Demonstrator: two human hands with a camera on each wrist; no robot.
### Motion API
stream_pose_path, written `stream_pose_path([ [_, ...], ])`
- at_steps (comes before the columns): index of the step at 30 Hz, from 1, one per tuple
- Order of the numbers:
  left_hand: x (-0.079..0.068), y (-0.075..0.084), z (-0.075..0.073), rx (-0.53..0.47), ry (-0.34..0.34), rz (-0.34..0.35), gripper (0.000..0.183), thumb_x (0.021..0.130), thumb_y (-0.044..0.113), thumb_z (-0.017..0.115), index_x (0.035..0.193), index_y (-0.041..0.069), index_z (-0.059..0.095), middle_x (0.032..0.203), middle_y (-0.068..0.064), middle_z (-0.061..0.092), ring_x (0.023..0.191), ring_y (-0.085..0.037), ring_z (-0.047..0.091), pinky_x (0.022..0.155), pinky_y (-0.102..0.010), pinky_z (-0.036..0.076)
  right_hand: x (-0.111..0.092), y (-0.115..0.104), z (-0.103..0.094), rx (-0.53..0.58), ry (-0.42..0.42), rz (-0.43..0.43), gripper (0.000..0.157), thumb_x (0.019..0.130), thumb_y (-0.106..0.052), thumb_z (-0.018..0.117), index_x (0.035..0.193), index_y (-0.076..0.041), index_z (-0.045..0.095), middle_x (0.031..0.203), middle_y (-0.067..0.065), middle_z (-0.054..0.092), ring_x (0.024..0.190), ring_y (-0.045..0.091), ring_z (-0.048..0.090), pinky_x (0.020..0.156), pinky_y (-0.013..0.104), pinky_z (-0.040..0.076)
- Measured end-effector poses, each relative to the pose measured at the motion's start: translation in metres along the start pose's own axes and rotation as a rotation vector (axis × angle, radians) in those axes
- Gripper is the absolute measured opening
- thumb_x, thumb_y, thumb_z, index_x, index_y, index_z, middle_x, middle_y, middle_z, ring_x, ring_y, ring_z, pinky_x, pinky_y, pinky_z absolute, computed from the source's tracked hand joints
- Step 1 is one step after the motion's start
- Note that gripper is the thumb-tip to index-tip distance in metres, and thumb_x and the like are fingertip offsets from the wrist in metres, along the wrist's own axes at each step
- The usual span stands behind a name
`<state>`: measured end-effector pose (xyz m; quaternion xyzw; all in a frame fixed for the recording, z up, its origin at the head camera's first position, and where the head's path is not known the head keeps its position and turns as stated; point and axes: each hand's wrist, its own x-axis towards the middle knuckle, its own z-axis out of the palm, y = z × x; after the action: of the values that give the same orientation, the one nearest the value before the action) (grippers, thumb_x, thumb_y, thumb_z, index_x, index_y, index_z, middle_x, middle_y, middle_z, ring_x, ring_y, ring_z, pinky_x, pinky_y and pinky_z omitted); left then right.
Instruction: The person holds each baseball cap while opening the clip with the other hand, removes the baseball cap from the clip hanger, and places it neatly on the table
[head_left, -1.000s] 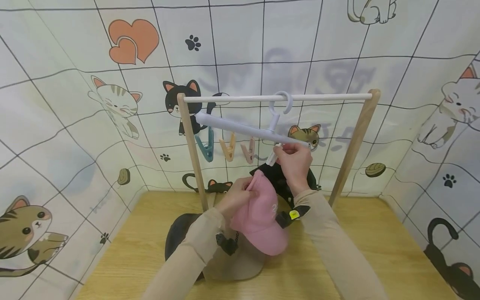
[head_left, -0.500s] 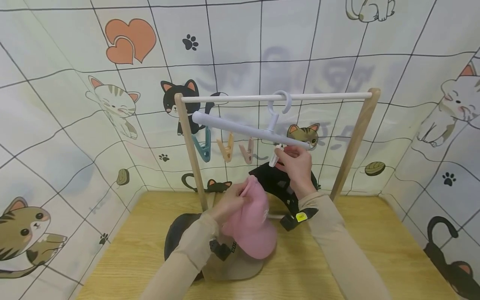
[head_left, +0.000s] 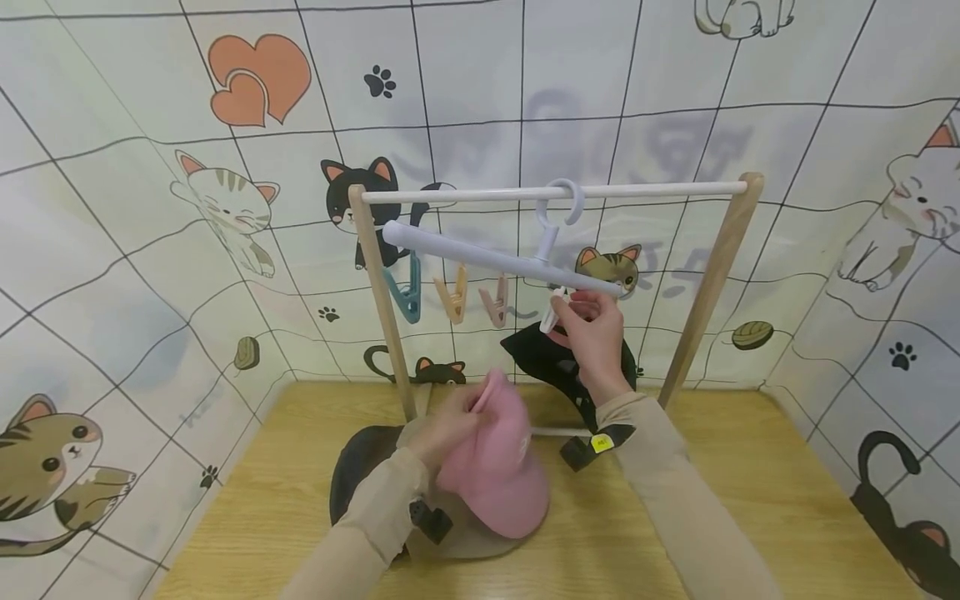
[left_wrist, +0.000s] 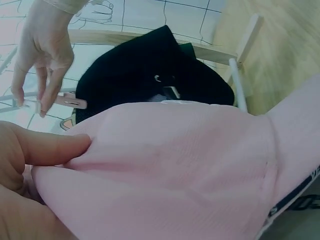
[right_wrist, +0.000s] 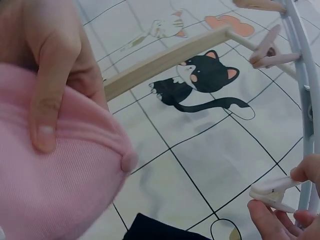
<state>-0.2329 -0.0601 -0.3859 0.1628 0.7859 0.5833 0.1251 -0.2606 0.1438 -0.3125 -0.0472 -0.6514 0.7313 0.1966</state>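
Left sleeve (head_left: 352, 529): beige, long, plain cloth, visibly creased, gathered at the left cuff (head_left: 399, 483); left grip (head_left: 450, 423): bare, one short fingernail (right_wrist: 45, 135) visible; small black block (head_left: 431, 522), angular in shape, worn at the left cuff; right sleeve (head_left: 682, 500): matching beige, folds bunched at the right cuff (head_left: 627, 407); right grip (head_left: 597, 337): bare; black band (head_left: 621, 432) at that cuff, carrying a dark block (head_left: 577, 454) and a yellow label (head_left: 602, 442), its dark marking too small to read.

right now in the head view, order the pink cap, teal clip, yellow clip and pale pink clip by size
1. Pink cap
2. Teal clip
3. Yellow clip and pale pink clip: too alike to rank
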Motion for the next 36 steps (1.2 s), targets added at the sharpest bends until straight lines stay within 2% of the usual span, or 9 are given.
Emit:
stream_pose_path([
  [4, -0.007, -0.008, 0.0, -0.013, 0.016, 0.008, 0.055, 0.089, 0.002, 0.056, 0.143, 0.003, 0.044, 0.136, -0.014, 0.052, 0.123, -0.026, 0.046, 0.108, -0.046, 0.029, -0.005, 0.003, 0.0, -0.053, 0.015, -0.095, 0.042, 0.089, -0.019, 0.07, 0.117, 0.0, 0.045, 0.101, 0.011, 0.053, 0.081, 0.019, 0.058, 0.067, 0.035, 0.056],
  [9, -0.015, -0.013, -0.004, 0.035, 0.036, -0.01, 0.051, 0.089, 0.008, 0.057, 0.139, 0.003, 0.05, 0.128, -0.011, 0.058, 0.116, -0.024, 0.051, 0.103, -0.045, 0.035, -0.008, 0.003, 0.0, -0.074, -0.002, -0.159, 0.042, 0.088, -0.017, 0.07, 0.115, -0.001, 0.042, 0.102, 0.011, 0.054, 0.081, 0.02, 0.059, 0.069, 0.039, 0.056],
  [14, -0.022, -0.019, -0.008, 0.103, 0.058, -0.003, 0.047, 0.086, 0.011, 0.06, 0.132, 0.003, 0.055, 0.118, -0.01, 0.062, 0.107, -0.024, 0.056, 0.096, -0.044, 0.041, -0.008, 0.002, 0.0, -0.072, -0.013, -0.18, 0.039, 0.087, -0.015, 0.071, 0.112, -0.005, 0.042, 0.101, 0.01, 0.054, 0.081, 0.017, 0.063, 0.067, 0.036, 0.056],
  [19, -0.03, -0.03, -0.012, 0.185, 0.075, -0.006, 0.058, 0.087, 0.014, 0.062, 0.141, 0.001, 0.045, 0.128, -0.015, 0.057, 0.117, -0.029, 0.051, 0.1, -0.049, 0.038, -0.008, 0.0, -0.001, -0.069, -0.024, -0.181, 0.042, 0.087, -0.014, 0.071, 0.114, -0.002, 0.041, 0.105, 0.018, 0.053, 0.081, 0.015, 0.064, 0.065, 0.032, 0.056],
  [23, -0.035, -0.038, -0.013, 0.351, 0.108, 0.043, 0.029, 0.086, 0.012, 0.063, 0.112, 0.001, 0.06, 0.104, -0.009, 0.062, 0.097, -0.024, 0.055, 0.088, -0.043, 0.043, -0.009, 0.0, -0.002, -0.057, -0.036, -0.179, 0.044, 0.088, -0.014, 0.071, 0.116, 0.001, 0.04, 0.108, 0.022, 0.051, 0.08, 0.014, 0.064, 0.065, 0.032, 0.056],
  [26, -0.041, -0.039, -0.013, 0.439, 0.145, 0.113, 0.015, 0.083, 0.01, 0.064, 0.093, 0.002, 0.057, 0.091, -0.006, 0.059, 0.087, -0.024, 0.052, 0.081, -0.042, 0.043, -0.009, 0.0, -0.002, -0.051, -0.038, -0.174, 0.043, 0.088, -0.014, 0.071, 0.116, 0.0, 0.041, 0.106, 0.019, 0.051, 0.079, 0.013, 0.064, 0.065, 0.032, 0.056],
  [29, -0.048, -0.039, -0.014, 0.381, 0.143, 0.157, 0.023, 0.084, 0.008, 0.063, 0.104, -0.003, 0.057, 0.102, -0.012, 0.06, 0.098, -0.029, 0.054, 0.088, -0.045, 0.043, -0.009, 0.003, -0.002, -0.049, -0.034, -0.179, 0.042, 0.087, -0.013, 0.071, 0.115, -0.001, 0.042, 0.106, 0.019, 0.05, 0.076, 0.013, 0.064, 0.065, 0.033, 0.056],
  [31, -0.054, -0.039, -0.015, 0.273, 0.116, 0.156, 0.032, 0.087, 0.007, 0.061, 0.116, -0.005, 0.054, 0.115, -0.017, 0.057, 0.107, -0.033, 0.053, 0.091, -0.047, 0.043, -0.009, 0.006, -0.003, -0.042, -0.034, -0.186, 0.04, 0.087, -0.013, 0.071, 0.113, -0.002, 0.043, 0.107, 0.02, 0.05, 0.074, 0.013, 0.064, 0.065, 0.033, 0.056],
  [36, -0.065, -0.039, -0.024, 0.019, 0.037, 0.05, 0.033, 0.095, 0.005, 0.055, 0.126, -0.001, 0.045, 0.126, -0.025, 0.05, 0.102, -0.034, 0.06, 0.073, -0.042, 0.055, -0.008, 0.016, -0.009, -0.026, -0.061, -0.213, 0.038, 0.086, -0.011, 0.072, 0.11, -0.003, 0.044, 0.108, 0.023, 0.048, 0.073, 0.014, 0.064, 0.065, 0.03, 0.056],
])
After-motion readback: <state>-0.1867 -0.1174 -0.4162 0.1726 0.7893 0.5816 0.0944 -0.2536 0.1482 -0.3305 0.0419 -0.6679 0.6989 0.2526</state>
